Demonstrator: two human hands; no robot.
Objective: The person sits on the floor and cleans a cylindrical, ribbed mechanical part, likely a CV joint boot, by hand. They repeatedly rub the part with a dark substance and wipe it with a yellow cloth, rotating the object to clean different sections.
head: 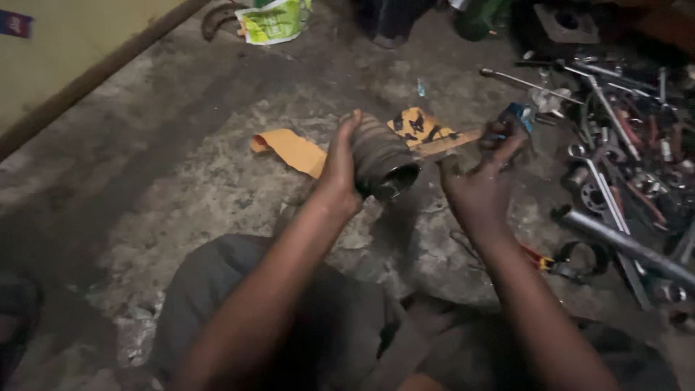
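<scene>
One ribbed rubber boot (380,161), dark and cone-shaped, is held up above the concrete floor (195,181), roughly in the middle of the view, its open end turned down and toward the camera. It is gripped by the left hand (339,170), whose thumb is laid along its upper ribs while the palm is wrapped round its left side. The right hand (481,185) is kept just beside the boot without touching it; its fingers are curled narrowly, and a small blue-tipped object (518,116) is seen at the fingertips, though whether it is pinched or merely lies behind them cannot be told. A torn piece of orange cardboard (297,150) is spread on the floor behind the boot. To the right, a heap of wrenches and sockets (622,152) is scattered, with a metal pipe (626,246) lying nearest the right forearm. A crumpled green-and-white bag (274,19) is seen at the far edge.
</scene>
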